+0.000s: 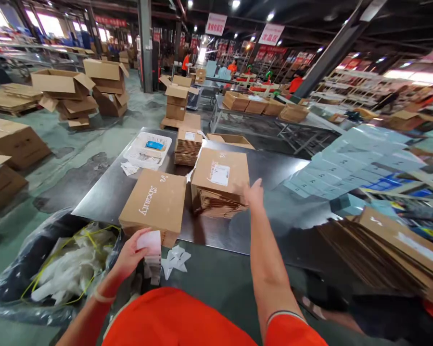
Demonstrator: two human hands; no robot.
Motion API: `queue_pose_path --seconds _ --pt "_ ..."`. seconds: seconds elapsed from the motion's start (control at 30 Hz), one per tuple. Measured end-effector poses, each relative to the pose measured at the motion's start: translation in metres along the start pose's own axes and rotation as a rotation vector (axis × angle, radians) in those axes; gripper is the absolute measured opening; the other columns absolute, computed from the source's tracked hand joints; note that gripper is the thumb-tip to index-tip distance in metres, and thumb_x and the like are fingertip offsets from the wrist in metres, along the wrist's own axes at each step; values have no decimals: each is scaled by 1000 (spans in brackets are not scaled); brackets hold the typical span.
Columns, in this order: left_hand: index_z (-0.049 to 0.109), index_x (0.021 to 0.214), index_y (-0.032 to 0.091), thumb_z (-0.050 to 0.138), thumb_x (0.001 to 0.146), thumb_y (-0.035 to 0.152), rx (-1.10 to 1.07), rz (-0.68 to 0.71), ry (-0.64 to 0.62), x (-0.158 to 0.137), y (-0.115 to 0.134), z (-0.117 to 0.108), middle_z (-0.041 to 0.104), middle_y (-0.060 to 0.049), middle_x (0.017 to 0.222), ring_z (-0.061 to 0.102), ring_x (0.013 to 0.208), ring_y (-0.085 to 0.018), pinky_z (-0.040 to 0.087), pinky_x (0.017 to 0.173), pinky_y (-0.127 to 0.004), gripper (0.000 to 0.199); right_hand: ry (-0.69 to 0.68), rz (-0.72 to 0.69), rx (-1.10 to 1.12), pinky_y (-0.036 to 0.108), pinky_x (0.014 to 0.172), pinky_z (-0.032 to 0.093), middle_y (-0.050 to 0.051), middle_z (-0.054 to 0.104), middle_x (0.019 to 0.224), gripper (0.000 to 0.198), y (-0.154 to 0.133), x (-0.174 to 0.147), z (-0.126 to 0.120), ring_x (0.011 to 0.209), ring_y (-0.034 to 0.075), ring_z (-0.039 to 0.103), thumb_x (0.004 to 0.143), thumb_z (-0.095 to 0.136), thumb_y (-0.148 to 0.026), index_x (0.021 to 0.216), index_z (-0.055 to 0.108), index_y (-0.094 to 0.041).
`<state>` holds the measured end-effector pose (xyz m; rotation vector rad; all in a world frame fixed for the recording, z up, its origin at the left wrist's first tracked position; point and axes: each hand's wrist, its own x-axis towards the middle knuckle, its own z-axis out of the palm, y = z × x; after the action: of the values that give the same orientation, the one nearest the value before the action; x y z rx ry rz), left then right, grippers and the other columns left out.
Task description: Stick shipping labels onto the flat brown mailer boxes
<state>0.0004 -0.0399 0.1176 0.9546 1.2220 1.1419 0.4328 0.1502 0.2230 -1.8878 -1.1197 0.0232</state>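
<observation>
My left hand (132, 252) is closed on a strip of white labels (152, 254), which hangs down in front of the near table edge. Just above it a stack of flattened cardboard boxes (155, 197) with "Sbeauty" print lies on the metal table. My right hand (254, 193) is at the right edge of a second carton stack (222, 168); its fingers are smeared by motion. A white label (220, 175) lies on that stack's top carton. Behind stands a third carton stack (188, 144), also with a label on top.
A white basket (147, 149) with a blue packet sits at the table's far left. Below left is a bin lined with black plastic (7, 288), holding white scraps. More flattened cartons (393, 250) and pale blue boxes (346, 161) are at right. A person's foot (313, 307) shows lower right.
</observation>
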Motion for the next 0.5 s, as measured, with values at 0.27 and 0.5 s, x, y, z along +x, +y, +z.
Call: queue_pose_path --seconds 0.27,0.5 --pt "82 113 16 98 60 44 -239 -22 276 -11 10 3 86 -11 106 76 87 -24 60 83 -35 62 -1524 -173 683 30 68 52 0 74 79 32 -48 -280 55 72 18 63 68 87 -51 79 79 -22" --pt "55 150 19 81 73 81 -434 -198 449 -8 -2 -15 78 -4 79 76 76 -26 57 73 -36 102 -1265 204 824 24 54 43 -10 60 68 47 -62 -314 70 57 13 51 67 82 -32 112 70 -26"
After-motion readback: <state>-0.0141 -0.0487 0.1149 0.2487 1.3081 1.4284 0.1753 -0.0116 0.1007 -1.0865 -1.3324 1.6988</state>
